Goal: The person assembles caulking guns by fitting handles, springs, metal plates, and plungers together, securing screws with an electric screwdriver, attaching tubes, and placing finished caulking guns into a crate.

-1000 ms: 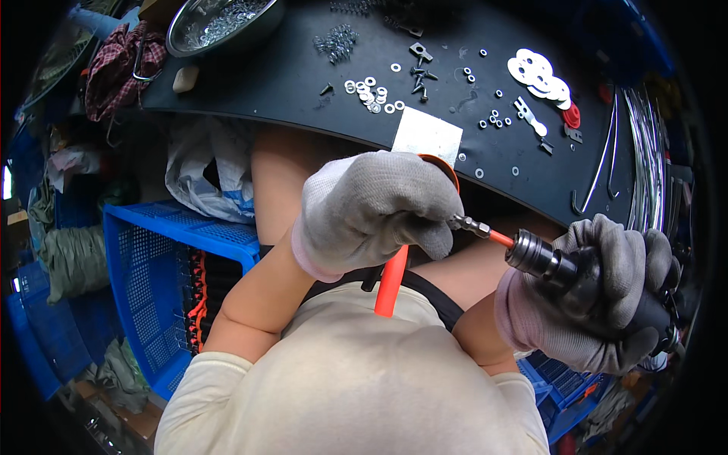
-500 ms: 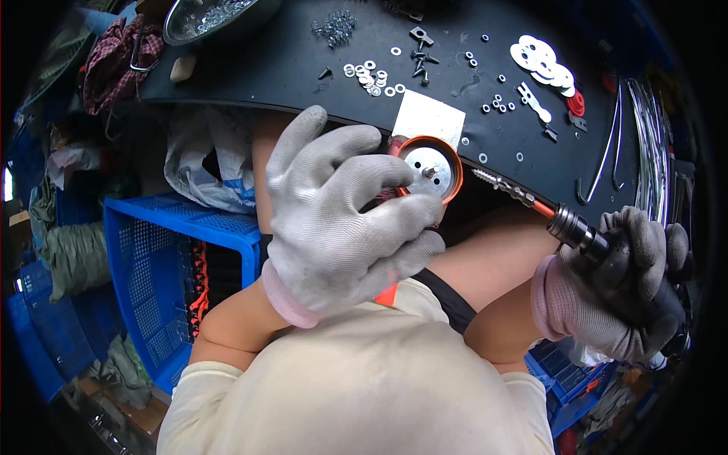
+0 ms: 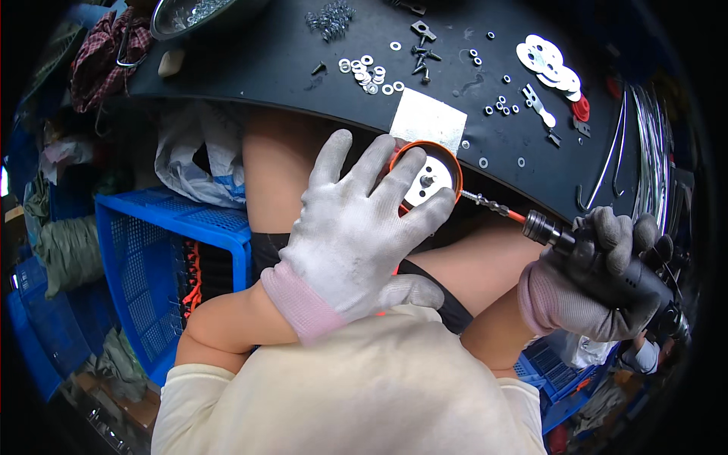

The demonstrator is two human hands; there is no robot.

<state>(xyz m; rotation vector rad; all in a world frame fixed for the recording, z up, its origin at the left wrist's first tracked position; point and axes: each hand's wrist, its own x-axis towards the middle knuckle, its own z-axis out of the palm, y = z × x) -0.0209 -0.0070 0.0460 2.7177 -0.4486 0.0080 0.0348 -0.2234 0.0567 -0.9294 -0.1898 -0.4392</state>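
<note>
My left hand (image 3: 356,227), in a grey-white knit glove with a pink cuff, is open with its fingers stretched out. Its fingertips rest on an orange-rimmed round cup (image 3: 458,168); the thumb stands apart. Inside the cup lies a silver disc (image 3: 434,177) with holes and a small stud at its centre. Gloved alike, my right hand (image 3: 599,284) is wrapped around a black power screwdriver (image 3: 633,279). Its long bit (image 3: 497,206), partly orange, points left, with the tip at the cup's right rim; whether they touch I cannot tell.
On the dark table (image 3: 250,57) lie washers (image 3: 368,74), screws (image 3: 421,64), springs (image 3: 330,19), nuts (image 3: 500,106), white discs (image 3: 547,62) and bent metal rods (image 3: 644,152). A pale square plate (image 3: 428,117) sits at its edge. A blue crate (image 3: 174,205) stands left.
My left fingers have straightened and spread across the cup. The right hand has brought the power screwdriver leftward, so its bit tip is now at the cup's rim.
</note>
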